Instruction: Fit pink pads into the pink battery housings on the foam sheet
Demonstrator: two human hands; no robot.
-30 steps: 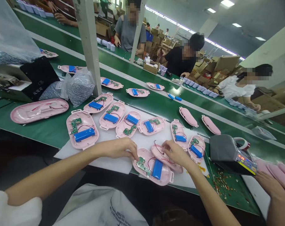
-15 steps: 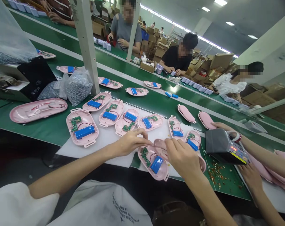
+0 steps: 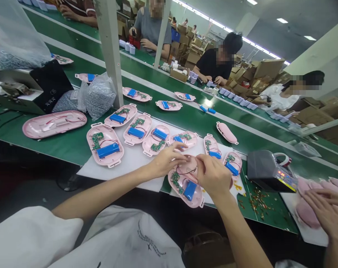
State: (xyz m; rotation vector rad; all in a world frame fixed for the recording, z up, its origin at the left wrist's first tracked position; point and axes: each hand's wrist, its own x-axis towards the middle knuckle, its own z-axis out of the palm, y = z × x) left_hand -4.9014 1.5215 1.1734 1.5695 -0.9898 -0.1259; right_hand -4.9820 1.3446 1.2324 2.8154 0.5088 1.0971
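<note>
Two hands close in on a thin wire over a pink shell.

The left hand (image 3: 169,160) and right hand (image 3: 210,175) curl their fingers (image 3: 204,160) toward the wire (image 3: 187,172); any grip is hidden. The shell (image 3: 195,201), at 6 o'clock on a white sheet (image 3: 124,169), carries a blue battery (image 3: 190,190). The grey machine's (image 3: 265,167) display and the white cloth's (image 3: 124,238) print are unreadable.

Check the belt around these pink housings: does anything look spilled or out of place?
Yes: small orange-brown scraps lie scattered across the green conveyor belt, just in front of the gray machine with the lit display. They look like loose debris rather than placed parts, though they are too small to identify.
</note>
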